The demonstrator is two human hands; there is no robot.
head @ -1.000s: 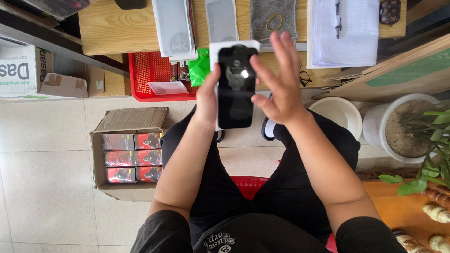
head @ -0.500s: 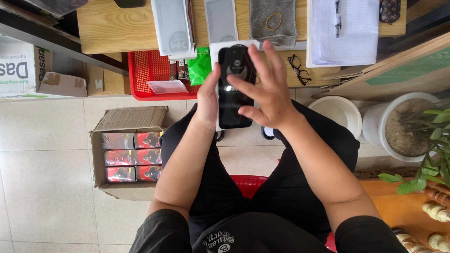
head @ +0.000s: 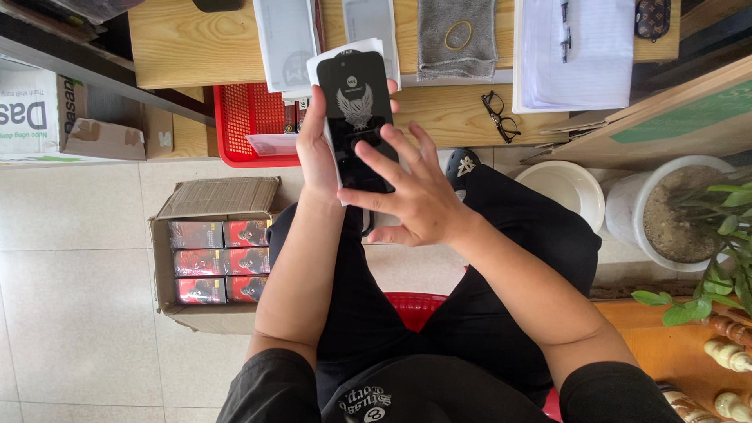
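My left hand point(head: 317, 149) grips the left edge of a flat black rectangular item point(head: 354, 102) with a white card behind it and a pale winged emblem on its face. It is held upright above my lap, in front of the wooden desk point(head: 180, 47). My right hand point(head: 415, 196) lies over the item's lower half. Its fingers are spread and the fingertips touch the black face. Its thumb points left below the item. Whether a phone sits behind the black face is hidden.
On the desk lie white packets point(head: 286, 39), a grey cloth point(head: 456, 35) with a rubber band, a stack of papers point(head: 576, 51) and black glasses point(head: 500, 116). A red basket point(head: 251, 125) sits beneath. An open cardboard box point(head: 211, 251) of small boxes stands on the floor at left. A white bowl point(head: 568, 192) and a plant pot point(head: 681, 211) are at right.
The black item has risen toward the desk and now shows an emblem face instead of the side with a camera. My right hand slid down from its top to its lower half.
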